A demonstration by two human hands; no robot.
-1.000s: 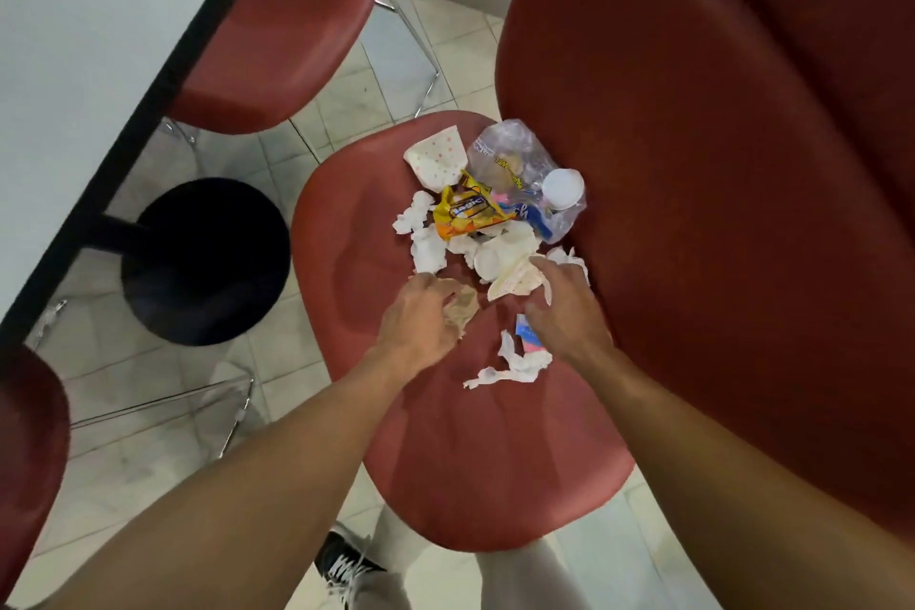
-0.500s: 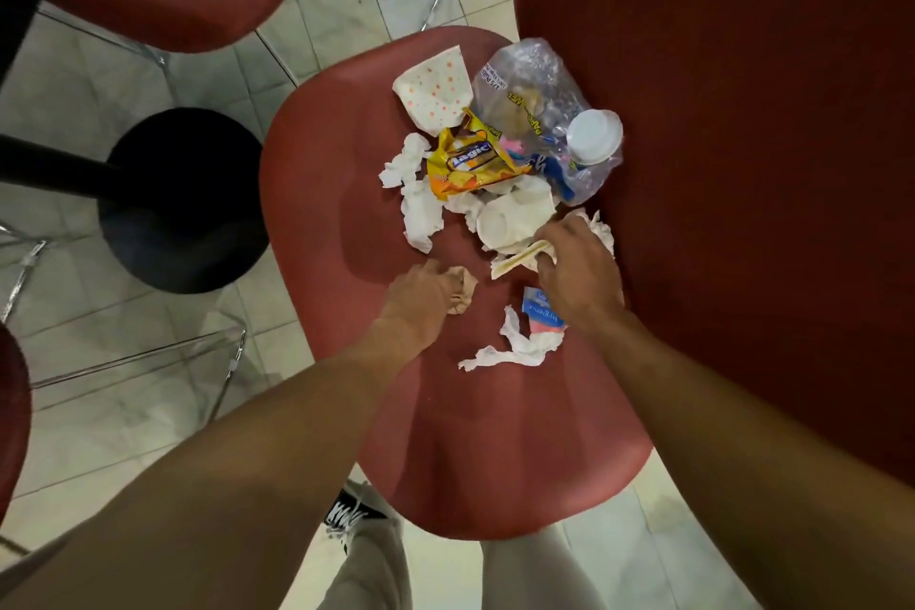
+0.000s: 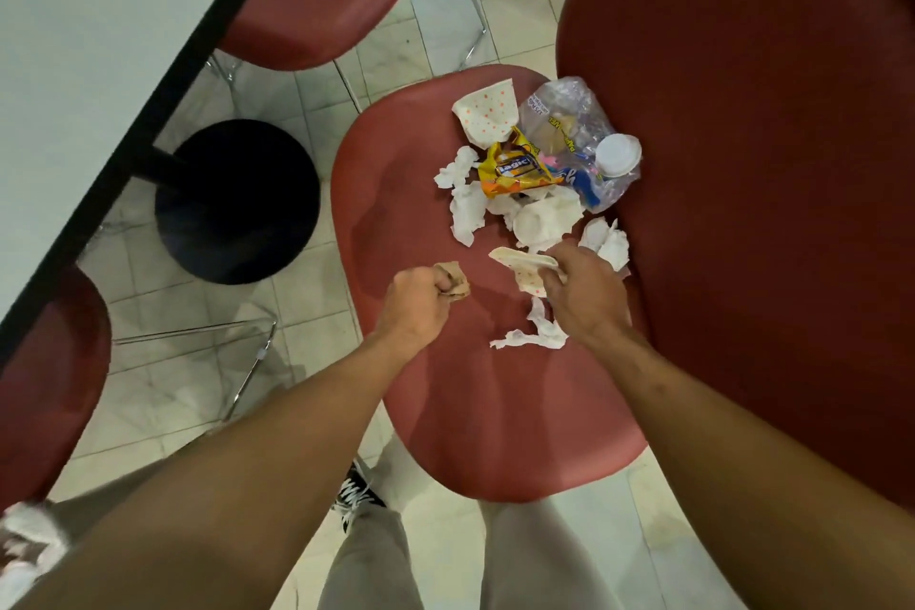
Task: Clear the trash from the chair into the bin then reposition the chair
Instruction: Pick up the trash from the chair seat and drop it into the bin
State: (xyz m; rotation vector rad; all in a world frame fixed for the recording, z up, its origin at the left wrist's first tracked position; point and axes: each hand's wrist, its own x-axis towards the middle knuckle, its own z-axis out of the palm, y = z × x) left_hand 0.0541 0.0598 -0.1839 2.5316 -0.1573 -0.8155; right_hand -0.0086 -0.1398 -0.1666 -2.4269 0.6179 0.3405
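A crumpled brown paper wad is gripped in the closed left hand, which has been raised off the red chair seat since half a second ago, when it was pressed low against the seat. A flattened paper cup with faint dots is pinched in the curled fingers of the right hand; earlier it lay only partly under those fingers. The small blue packet seen before beside the right hand is now hidden.

The rest of the trash is left on the far half of the seat: a dotted paper cup, a yellow snack wrapper, a crushed clear plastic bottle with its white cap, a squashed white cup, torn white tissues to the left of it, and another tissue just beyond the right hand. A twisted tissue strip lies near, below the right wrist.

The view has been pulled back, so that the white table and its black round base are seen at left.
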